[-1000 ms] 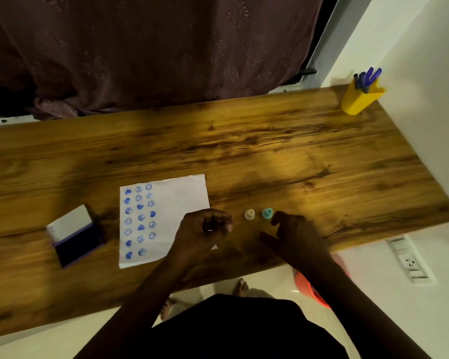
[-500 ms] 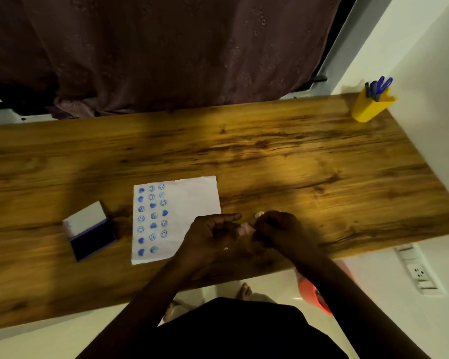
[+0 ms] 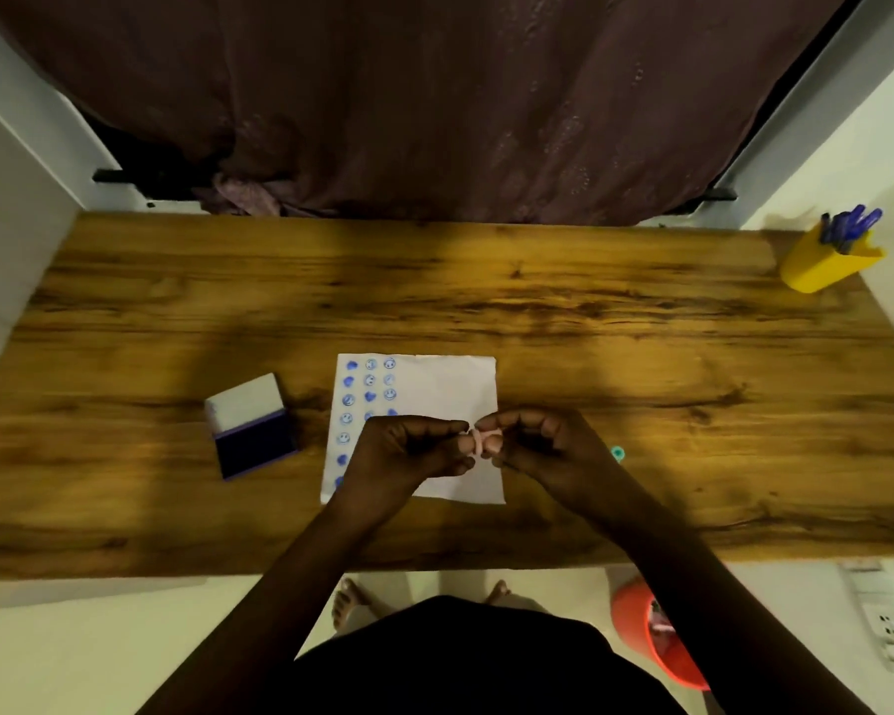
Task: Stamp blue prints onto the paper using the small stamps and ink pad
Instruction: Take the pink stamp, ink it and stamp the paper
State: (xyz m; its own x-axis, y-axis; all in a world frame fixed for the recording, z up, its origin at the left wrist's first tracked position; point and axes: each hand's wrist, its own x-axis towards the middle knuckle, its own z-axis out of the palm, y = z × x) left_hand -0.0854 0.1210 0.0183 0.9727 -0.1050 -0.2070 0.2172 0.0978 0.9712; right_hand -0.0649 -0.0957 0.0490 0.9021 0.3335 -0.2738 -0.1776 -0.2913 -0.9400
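A home room: a wooden desk (image 3: 486,301) against a curtained window, a yellow pen holder (image 3: 821,265), bare feet below.

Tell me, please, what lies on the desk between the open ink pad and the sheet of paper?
Nothing: in the head view, only a bare strip of wooden desk separates the ink pad from the paper's left edge.

a single head-worn wide-angle camera is looking steeply down from above, taking in the whole wooden desk (image 3: 486,301) and the person's feet.
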